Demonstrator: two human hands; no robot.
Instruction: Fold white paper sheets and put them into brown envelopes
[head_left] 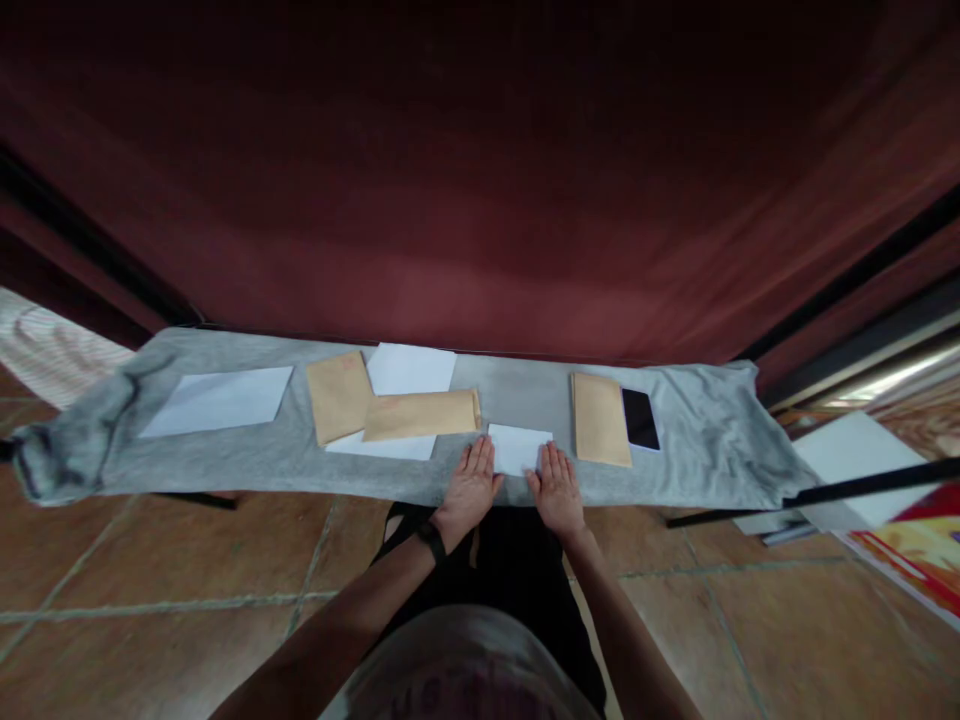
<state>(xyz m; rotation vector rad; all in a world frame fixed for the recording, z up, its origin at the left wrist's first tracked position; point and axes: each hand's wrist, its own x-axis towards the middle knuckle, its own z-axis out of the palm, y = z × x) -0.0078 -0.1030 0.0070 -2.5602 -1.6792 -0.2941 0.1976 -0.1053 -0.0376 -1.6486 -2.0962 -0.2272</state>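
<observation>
Grey cloth [675, 440] covers the narrow desk and hangs crumpled off its left end. At the middle of the near edge lies a small folded white paper [519, 445]. The left hand [471, 487] rests palm down at the paper's left edge, and the right hand [559, 490] rests palm down at its lower right corner. The fingers [481, 457] of both hands are stretched out straight and close together, gripping nothing, with their tips on the paper's margins. A dark wristband [433, 541] sits on the left wrist.

Just left of the paper, a brown envelope [421, 414] lies crosswise over a white sheet [409, 370]. A second brown envelope [339, 396] beside it overlaps the same sheet. Farther left, another white sheet [217, 400] lies alone. To the right of the paper a third brown envelope [600, 418] lies lengthwise, with a black phone [640, 418] against its right side. A dark red curtain [480, 200] hangs behind the desk.
</observation>
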